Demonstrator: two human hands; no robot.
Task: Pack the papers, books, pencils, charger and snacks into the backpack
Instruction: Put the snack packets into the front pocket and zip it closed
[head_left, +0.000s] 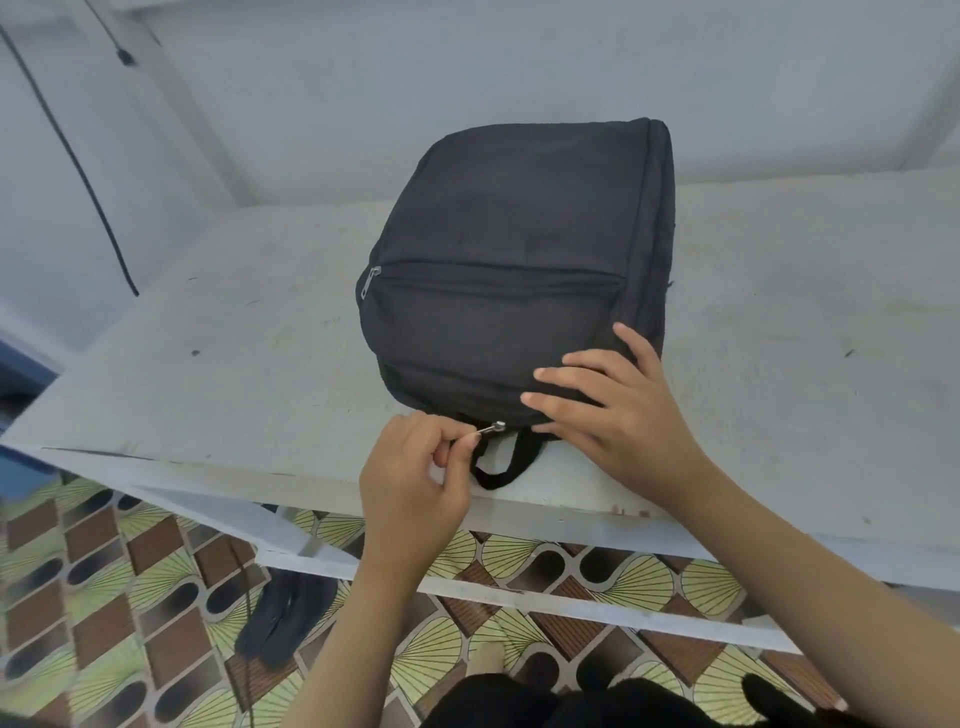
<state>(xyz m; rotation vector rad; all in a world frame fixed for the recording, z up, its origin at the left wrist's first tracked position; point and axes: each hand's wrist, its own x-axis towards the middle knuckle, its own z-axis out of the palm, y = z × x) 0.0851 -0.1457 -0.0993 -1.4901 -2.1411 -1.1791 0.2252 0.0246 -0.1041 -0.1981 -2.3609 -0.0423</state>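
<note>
Black backpack (514, 270) flat on the white table (234, 332), front panel up, top end toward the person. At its 6 o'clock edge, left hand (415, 483), thumb and forefinger pinched on the silver zip pull (492, 428), other fingers curled. At its 4 o'clock corner, right hand (618, 410), fingers straight and spread, pressed flat on the fabric. Hands near each other, not touching. Between them, a black webbing loop (506, 462) hanging over the table edge.

Bag of matte woven cloth, boxy with rounded corners, faintly creased. Pocket zip straight across the front, metal tab (370, 280) at 9 o'clock. Tabletop painted, scuffed and speckled, chipped along the near edge. At 10 o'clock of the bag, a thin black cable (78, 166) down the pale wall (467, 62). At 7 o'clock, under the table, glossy floor tiles (130, 571) with brown blocks and yellow fans, and a dark crumpled cloth (285, 618).
</note>
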